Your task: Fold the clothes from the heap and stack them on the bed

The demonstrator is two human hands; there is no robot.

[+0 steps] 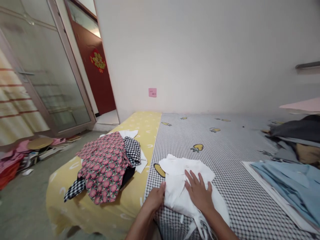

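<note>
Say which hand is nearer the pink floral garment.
Left. The left hand is right of the pink floral garment; the right hand is farther right, on the white garment.

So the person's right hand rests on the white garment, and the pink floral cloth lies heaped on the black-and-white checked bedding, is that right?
Not quite: the head view shows the pink floral cloth heaped on the yellow bedding. The right hand does rest on the white garment.

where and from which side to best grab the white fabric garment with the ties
Probably its left and right edges, from both sides: the white fabric garment lies fairly flat, with the left hand at its left edge. The narrow white ties trail loose, likely poor grips.
</note>
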